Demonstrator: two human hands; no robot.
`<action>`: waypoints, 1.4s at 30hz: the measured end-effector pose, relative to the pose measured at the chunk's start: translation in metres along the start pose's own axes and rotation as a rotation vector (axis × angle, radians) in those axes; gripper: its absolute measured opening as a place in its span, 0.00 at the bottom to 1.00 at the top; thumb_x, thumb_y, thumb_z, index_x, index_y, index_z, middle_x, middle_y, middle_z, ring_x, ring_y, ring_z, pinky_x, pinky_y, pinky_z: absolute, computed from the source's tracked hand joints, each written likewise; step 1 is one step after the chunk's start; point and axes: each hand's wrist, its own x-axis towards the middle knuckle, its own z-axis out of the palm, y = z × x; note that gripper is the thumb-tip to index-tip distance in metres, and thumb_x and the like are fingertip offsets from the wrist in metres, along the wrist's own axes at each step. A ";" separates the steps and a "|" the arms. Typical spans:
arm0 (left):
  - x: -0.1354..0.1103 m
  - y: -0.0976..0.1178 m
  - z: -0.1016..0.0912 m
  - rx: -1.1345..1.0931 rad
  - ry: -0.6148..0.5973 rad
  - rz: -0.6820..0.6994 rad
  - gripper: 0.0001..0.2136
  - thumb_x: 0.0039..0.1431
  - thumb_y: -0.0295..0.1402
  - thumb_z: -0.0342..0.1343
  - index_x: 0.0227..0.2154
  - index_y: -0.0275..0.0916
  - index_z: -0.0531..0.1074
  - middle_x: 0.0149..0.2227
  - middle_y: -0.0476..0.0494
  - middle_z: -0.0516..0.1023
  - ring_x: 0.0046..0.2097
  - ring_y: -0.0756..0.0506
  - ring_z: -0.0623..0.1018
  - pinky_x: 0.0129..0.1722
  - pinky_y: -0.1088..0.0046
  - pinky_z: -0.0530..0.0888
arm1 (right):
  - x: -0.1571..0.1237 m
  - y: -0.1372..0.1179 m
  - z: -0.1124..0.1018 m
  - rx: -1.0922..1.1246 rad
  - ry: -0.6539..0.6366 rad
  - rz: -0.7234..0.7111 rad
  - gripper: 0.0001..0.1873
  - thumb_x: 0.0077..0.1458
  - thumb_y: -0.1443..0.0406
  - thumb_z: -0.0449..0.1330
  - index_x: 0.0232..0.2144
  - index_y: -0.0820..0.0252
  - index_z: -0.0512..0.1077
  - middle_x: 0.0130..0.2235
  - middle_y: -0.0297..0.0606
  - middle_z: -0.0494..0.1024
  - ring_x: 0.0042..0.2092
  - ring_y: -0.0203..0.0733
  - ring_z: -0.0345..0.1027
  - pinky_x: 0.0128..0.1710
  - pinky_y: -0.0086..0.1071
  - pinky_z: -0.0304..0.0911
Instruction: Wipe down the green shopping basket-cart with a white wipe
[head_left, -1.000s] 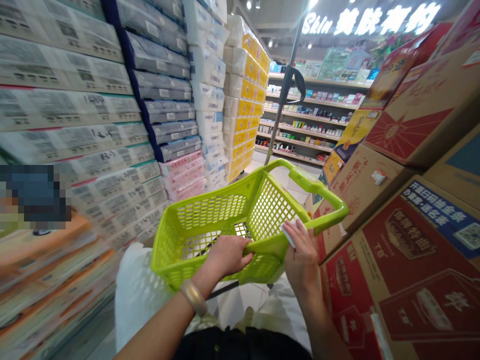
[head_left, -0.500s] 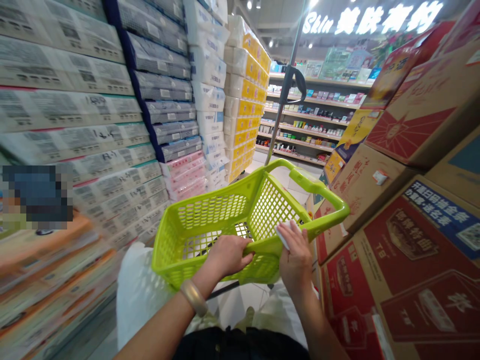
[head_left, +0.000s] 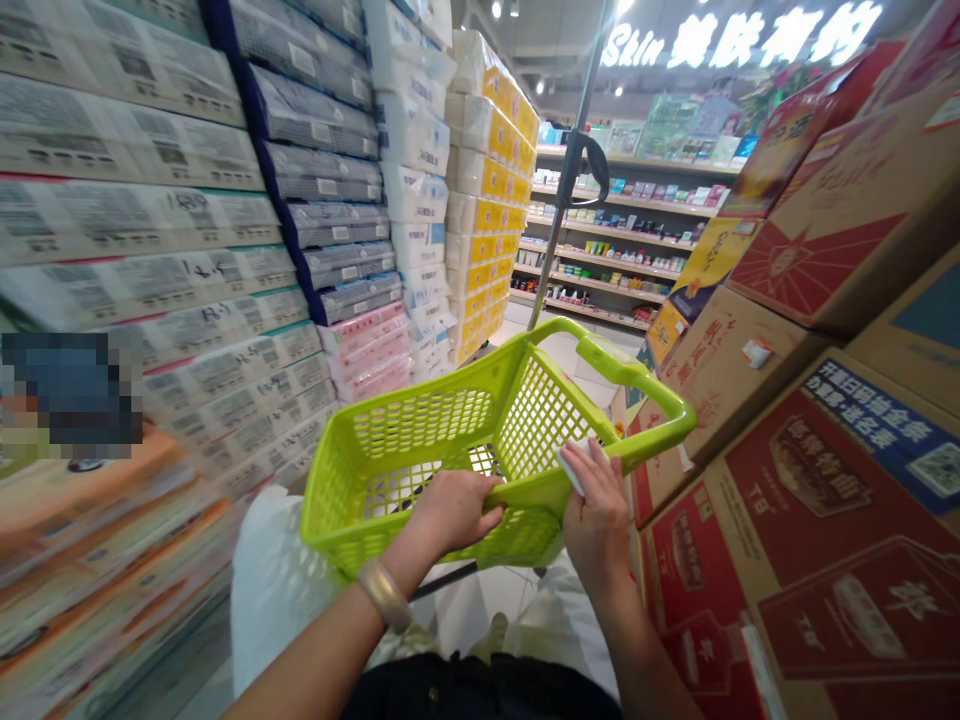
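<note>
A lime-green shopping cart (head_left: 330, 470) with lattice sides stands right in front of me, its basket tilted away and its looped handle at the right. My left hand (head_left: 459, 508) is closed round the near rim of the basket. A white wipe (head_left: 579, 464) lies under the fingers of my right hand (head_left: 600, 510), pressed against the same rim close to the handle. The right thumb is on the near outer side of the rim. Part of the wipe is hidden beneath the fingers.
Stacked tissue packs (head_left: 217, 240) rise along the left, with yellow-and-white packs (head_left: 487, 210) farther back. Cardboard cartons (head_left: 817, 480) are piled close on the right. Behind the cart stand a metal pole (head_left: 555, 250) and shelves of small goods (head_left: 630, 240).
My right hand and the wipe have shifted slightly to the right along the rim. My left hand keeps its hold, and the cart is almost unmoved.
</note>
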 end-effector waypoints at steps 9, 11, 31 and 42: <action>-0.002 0.000 -0.001 0.013 -0.014 -0.007 0.14 0.59 0.42 0.50 0.42 0.47 0.76 0.38 0.43 0.83 0.42 0.39 0.81 0.40 0.66 0.74 | 0.000 -0.005 -0.002 0.039 -0.019 -0.007 0.24 0.57 0.76 0.47 0.49 0.57 0.74 0.51 0.39 0.79 0.61 0.46 0.64 0.66 0.50 0.46; -0.001 0.000 0.000 0.014 -0.016 -0.014 0.14 0.60 0.43 0.50 0.42 0.46 0.76 0.39 0.42 0.83 0.42 0.39 0.81 0.40 0.65 0.75 | 0.005 0.004 -0.008 0.015 0.050 0.055 0.24 0.57 0.76 0.46 0.49 0.58 0.74 0.51 0.40 0.79 0.61 0.47 0.63 0.66 0.53 0.45; -0.001 -0.001 0.001 0.010 -0.014 -0.001 0.15 0.60 0.43 0.49 0.41 0.44 0.76 0.39 0.40 0.83 0.42 0.38 0.81 0.40 0.65 0.75 | -0.007 -0.024 0.011 0.100 -0.178 -0.143 0.26 0.55 0.77 0.47 0.51 0.57 0.73 0.52 0.37 0.78 0.62 0.44 0.63 0.67 0.46 0.45; -0.001 0.002 -0.002 0.009 -0.013 -0.010 0.14 0.60 0.42 0.50 0.42 0.46 0.76 0.39 0.43 0.83 0.41 0.39 0.81 0.40 0.66 0.75 | 0.005 0.000 -0.006 0.009 -0.024 -0.013 0.25 0.56 0.77 0.46 0.50 0.59 0.74 0.52 0.41 0.78 0.62 0.47 0.63 0.67 0.53 0.43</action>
